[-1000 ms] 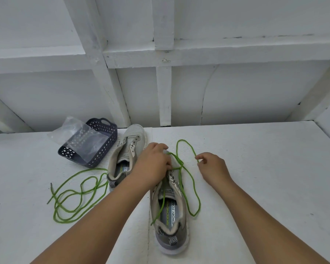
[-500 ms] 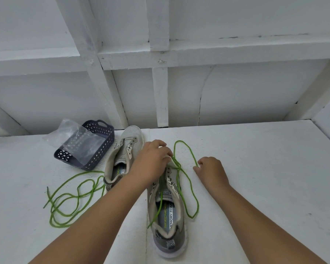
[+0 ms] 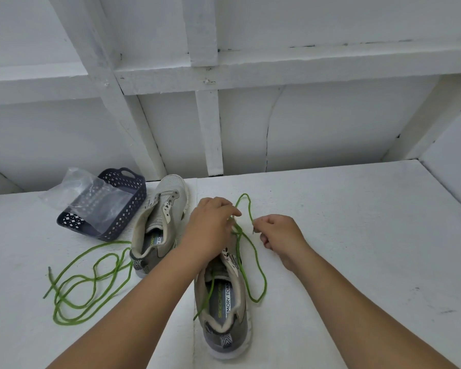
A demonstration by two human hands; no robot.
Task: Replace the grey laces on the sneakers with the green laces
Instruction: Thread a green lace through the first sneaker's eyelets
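Two grey sneakers stand on the white table, heels toward me. The near sneaker (image 3: 225, 315) has a green lace (image 3: 253, 251) threaded at its toe end, with loops trailing over its right side and into its opening. My left hand (image 3: 210, 230) lies over that sneaker's front and hides the toe; its fingers curl on the lace at the eyelets. My right hand (image 3: 280, 234) pinches the lace's tip just right of the shoe. The far sneaker (image 3: 161, 222) has no lace. A second green lace (image 3: 88, 283) lies loose at the left.
A dark blue perforated basket (image 3: 123, 217) with a clear plastic bag (image 3: 91, 198) over it sits at the back left, beside the far sneaker. A white wall with beams rises behind the table. The white tabletop (image 3: 357, 249) extends to the right.
My right hand has lifted off the table and now holds the lace tip up near the left hand. The left hand stays on the shoe's front.
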